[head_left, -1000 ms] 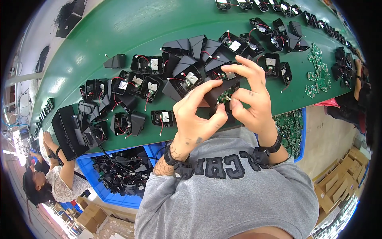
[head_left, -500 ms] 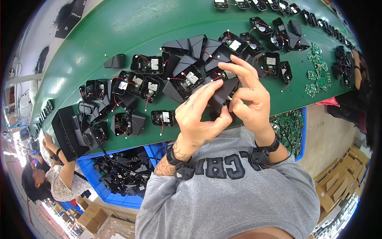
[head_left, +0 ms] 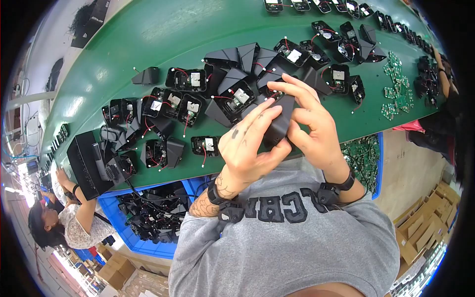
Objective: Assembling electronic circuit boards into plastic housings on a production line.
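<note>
Close to my chest, over the table's near side, I hold a black plastic housing (head_left: 282, 119) with slanted smooth faces. My left hand (head_left: 247, 141) grips it from the left, its fingers across the upper side and the thumb below. Against its right side rests my right hand (head_left: 316, 126), fingers curled around the edge. The inside of the housing is mostly hidden by my hands. Just beyond my left fingers lies an open black housing (head_left: 236, 97) with a silvery block, a green board and red wires. More black housings (head_left: 222, 58) lie piled behind it.
On the green table (head_left: 163, 29) stand rows of similar open housings and a heap of green circuit boards (head_left: 396, 89). A black box (head_left: 86, 166) sits at left. Blue bins (head_left: 143, 245) with parts are below the edge. A person (head_left: 74, 218) is at left.
The housing has turned slightly in my hands. My right fingers have shifted from a pinch at its lower edge to lying along its right side. The view has moved slightly.
</note>
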### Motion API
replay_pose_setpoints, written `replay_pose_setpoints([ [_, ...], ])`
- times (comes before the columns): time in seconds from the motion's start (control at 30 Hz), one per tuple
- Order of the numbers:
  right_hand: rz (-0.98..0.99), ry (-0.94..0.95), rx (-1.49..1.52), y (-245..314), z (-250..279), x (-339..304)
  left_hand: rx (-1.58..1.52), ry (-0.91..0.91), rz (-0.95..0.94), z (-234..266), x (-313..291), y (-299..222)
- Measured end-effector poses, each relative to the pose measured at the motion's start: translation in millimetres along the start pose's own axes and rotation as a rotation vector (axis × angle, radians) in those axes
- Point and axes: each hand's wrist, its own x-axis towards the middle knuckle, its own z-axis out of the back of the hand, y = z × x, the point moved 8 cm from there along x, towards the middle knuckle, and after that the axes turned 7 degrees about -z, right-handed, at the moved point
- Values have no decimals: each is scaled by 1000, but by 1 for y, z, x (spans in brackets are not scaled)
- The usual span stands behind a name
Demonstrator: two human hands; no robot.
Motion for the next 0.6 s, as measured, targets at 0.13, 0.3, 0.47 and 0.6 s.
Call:
replay_pose_setpoints([
  [0.13, -6, 57, -16, 2, 12, 7, 84, -1, -74, 0, 4, -5],
  [0.3, 9, 80, -324, 7, 28, 17, 67, 80, -50, -7, 7, 5],
  [0.47, 266, 48, -279, 19, 32, 5, -839, 209, 876, -27, -17, 48],
  [0.6, 463, 100, -310, 32, 35, -6, -862, 378, 910, -26, -15, 59],
])
